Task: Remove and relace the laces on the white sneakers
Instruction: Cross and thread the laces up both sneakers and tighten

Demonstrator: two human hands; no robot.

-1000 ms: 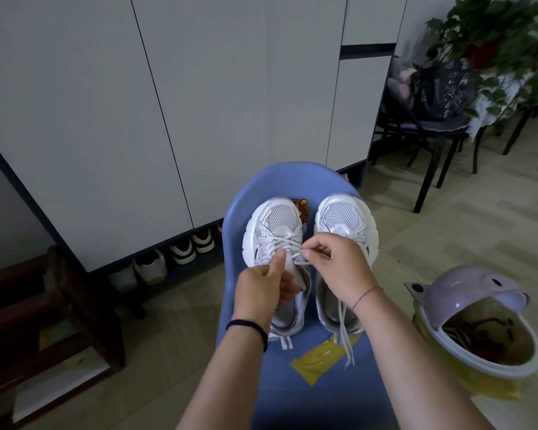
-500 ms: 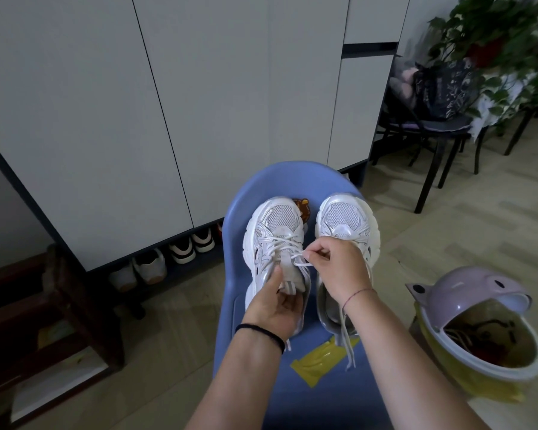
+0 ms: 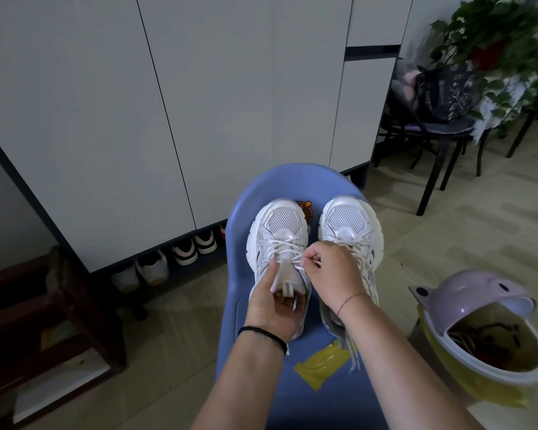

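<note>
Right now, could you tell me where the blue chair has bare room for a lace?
Barest: the chair seat's front, between the forearms, nearer than the yellow wrapper. A thin strip runs along its left edge beside the left sneaker. Crowded: the middle, with the right sneaker alongside and the left hand and right hand at the left one's lace.

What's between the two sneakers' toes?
In the head view, a small brown bear-like thing lies on the chair between the left sneaker and right sneaker, partly hidden.
</note>
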